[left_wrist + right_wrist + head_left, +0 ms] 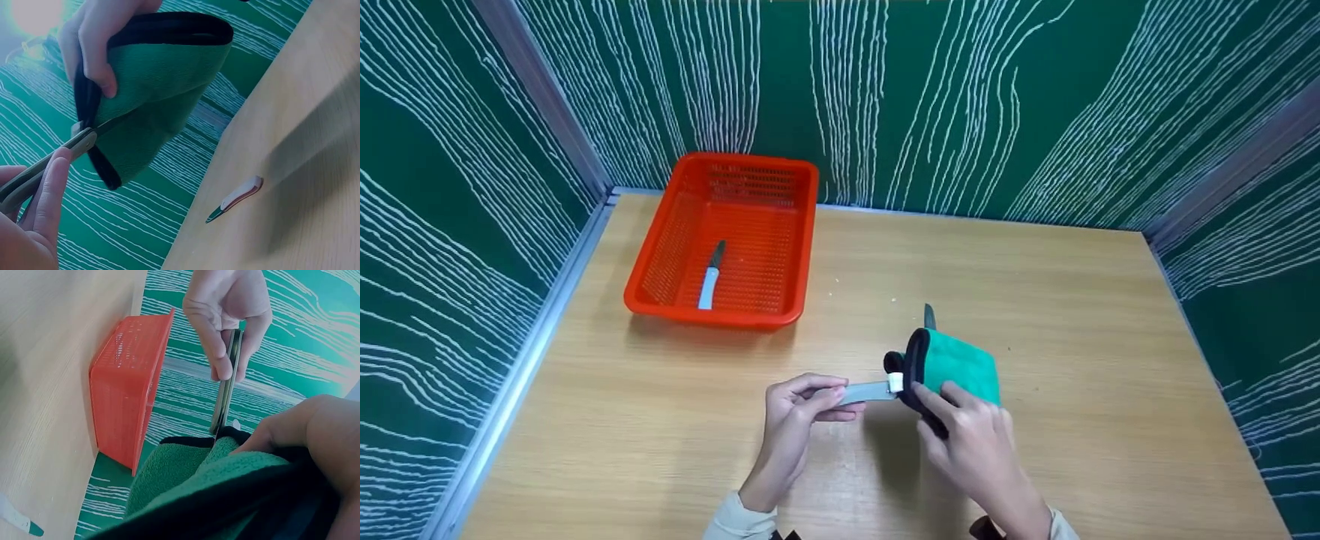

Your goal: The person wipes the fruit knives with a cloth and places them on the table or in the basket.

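Head view, knife (868, 391), pinched in left grip (799, 412)

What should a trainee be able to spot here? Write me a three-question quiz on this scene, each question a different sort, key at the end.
1. True or false: a knife lies in the red basket.
2. Which hand holds the green cloth? A) left only B) right only C) neither
3. How many knives show in the head view, and where is each?

Key:
1. True.
2. B: the right hand holds it.
3. Three: one in the red basket; a second knife on the table, partly hidden behind the green cloth; and the grey-handled knife in the left hand.
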A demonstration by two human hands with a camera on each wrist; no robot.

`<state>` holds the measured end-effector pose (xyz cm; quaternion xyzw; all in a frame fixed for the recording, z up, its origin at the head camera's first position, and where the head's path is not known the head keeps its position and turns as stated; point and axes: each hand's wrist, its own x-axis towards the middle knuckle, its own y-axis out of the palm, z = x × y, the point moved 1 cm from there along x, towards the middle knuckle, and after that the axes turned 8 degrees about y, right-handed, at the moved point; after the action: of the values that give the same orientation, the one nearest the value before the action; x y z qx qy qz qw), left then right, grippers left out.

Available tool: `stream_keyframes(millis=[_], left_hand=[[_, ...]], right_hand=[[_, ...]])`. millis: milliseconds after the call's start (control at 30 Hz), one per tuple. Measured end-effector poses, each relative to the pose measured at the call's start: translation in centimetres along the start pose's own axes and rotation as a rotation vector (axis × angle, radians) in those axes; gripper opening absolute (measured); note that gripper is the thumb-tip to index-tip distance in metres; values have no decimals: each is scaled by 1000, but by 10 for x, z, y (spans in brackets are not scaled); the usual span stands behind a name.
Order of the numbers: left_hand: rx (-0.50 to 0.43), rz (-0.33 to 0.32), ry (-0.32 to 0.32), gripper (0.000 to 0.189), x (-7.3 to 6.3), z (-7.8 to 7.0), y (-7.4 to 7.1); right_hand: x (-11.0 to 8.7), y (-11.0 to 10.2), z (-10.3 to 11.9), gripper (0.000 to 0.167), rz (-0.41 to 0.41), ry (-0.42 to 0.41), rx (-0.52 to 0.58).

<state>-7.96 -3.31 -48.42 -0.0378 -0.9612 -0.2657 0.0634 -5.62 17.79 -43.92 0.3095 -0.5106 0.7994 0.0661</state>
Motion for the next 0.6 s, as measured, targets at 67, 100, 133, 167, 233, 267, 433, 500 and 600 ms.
stream_keyframes(millis=[67,100,133,167,233,267,433,500,600], left_hand=[[-5,-3,-9,20,0,-1,0],[-8,-3,-12,20,0,-1,0],[-10,-4,-15,20,0,-2,-1],[-10,-5,-15,20,0,-2,-1],[-10,-9,-15,19,-1,-3,-2],[-12,-10,-13,19,-1,-3,-2],[-2,-3,-4,20,-1,-4,-4],[2,-1,-6,21,-1,-4,-6],[4,-5,-13,20,-1,-4,-8]], right_hand=[[-1,-1,-3,36,1,3,-11],[-1,-2,-4,36,0,5,-17],[-2,-3,-6,36,2,7,-22],[-2,-4,-7,36,2,8,-27],[-3,-6,-10,36,0,14,-37],[-3,-7,-12,36,0,19,-40],[-6,-12,-19,35,8,66,-51],[-7,-14,-22,35,12,87,-47],[-9,-17,-27,34,5,119,-41]])
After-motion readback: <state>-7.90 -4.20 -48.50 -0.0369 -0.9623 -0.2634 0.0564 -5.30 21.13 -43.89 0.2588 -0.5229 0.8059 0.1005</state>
